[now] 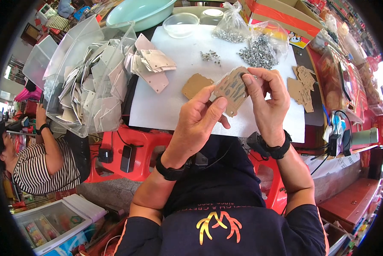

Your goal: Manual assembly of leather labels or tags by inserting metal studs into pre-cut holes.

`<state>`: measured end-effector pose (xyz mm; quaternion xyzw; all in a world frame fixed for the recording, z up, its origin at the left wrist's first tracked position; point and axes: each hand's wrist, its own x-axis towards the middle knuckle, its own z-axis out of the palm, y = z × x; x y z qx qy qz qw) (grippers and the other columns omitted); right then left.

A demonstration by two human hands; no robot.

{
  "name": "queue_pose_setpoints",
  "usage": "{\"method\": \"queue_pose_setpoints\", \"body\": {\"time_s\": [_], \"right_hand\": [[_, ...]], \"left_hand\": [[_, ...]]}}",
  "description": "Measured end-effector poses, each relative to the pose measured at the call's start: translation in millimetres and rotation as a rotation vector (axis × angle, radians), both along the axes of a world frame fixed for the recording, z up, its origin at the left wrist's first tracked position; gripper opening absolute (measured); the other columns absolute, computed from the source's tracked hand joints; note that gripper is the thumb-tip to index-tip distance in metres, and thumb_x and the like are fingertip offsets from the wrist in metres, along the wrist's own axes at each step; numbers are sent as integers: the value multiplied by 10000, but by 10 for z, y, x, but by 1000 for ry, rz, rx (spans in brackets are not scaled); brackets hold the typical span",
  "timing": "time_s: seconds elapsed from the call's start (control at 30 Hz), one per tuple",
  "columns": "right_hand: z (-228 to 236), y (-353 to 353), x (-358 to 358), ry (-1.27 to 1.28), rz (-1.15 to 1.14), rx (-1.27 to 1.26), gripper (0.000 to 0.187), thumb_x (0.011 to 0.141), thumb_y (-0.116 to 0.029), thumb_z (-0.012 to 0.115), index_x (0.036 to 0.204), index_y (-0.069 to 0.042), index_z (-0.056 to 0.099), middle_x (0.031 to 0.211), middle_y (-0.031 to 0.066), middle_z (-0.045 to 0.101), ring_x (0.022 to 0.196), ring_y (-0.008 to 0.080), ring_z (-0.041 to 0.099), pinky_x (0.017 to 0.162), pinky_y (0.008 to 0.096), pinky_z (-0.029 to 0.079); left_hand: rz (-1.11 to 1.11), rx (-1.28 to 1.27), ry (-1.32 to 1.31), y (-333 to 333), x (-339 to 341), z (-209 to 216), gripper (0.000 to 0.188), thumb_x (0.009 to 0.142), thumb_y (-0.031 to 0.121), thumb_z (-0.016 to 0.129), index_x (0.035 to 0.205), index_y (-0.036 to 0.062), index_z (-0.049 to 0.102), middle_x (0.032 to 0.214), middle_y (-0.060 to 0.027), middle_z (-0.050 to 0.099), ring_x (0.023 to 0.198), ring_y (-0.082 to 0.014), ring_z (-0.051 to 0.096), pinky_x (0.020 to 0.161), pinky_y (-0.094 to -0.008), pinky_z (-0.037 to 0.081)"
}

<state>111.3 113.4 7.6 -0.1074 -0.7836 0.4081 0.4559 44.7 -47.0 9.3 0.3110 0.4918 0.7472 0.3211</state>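
Fingers (220, 102) of the left hand (198, 117) pinch the lower left side of a brown printed plate (232, 91), the thumb on its near face. On the right hand (268, 96), thumb and forefinger pinch the plate's upper right corner. The plate is held tilted above a white sheet (165, 109) spread over the counter (314, 116), with small holes showing near its edge. Just beside the left hand, a plain brown plate (195, 84) lies on the sheet; farther back are a small heap of shiny metal fasteners (210, 56) and a clear plastic bag (263, 51) full of similar pieces. More brown cut-out plates (301, 87) lie by the sheet's right edge. To the left, pale plates (155, 62) are piled beside a clear plastic bin (69, 123) filled with others like them. Both wrists wear black bands (281, 147).
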Motion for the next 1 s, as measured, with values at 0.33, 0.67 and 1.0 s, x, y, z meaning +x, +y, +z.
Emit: {"method": "queue_pose_setpoints", "body": {"time_s": [0.33,0.67,1.0], "right_hand": [[0,-8,-5,4,-47,3,161,819,-66,757,953,-25,678,709,-1,494,582,65,428,512,225,350],[36,-60,-7,14,9,-143,158,860,-99,724,982,-21,661,725,-18,510,603,55,441,530,203,375],[228,-59,159,-278,393,-564,434,1039,-410,422,969,-35,630,636,-51,477,543,23,374,479,203,294]], "left_hand": [[55,15,-22,74,25,19,340,1009,171,508,1281,-33,513,999,-78,640,816,-109,607,630,-242,513],[112,31,-22,81,-19,67,288,1010,162,495,1226,-24,539,905,-34,602,693,-61,524,574,-207,435],[43,-50,24,127,-39,264,234,1015,176,473,1162,-5,499,809,-13,552,619,-45,472,521,-191,385]]}}
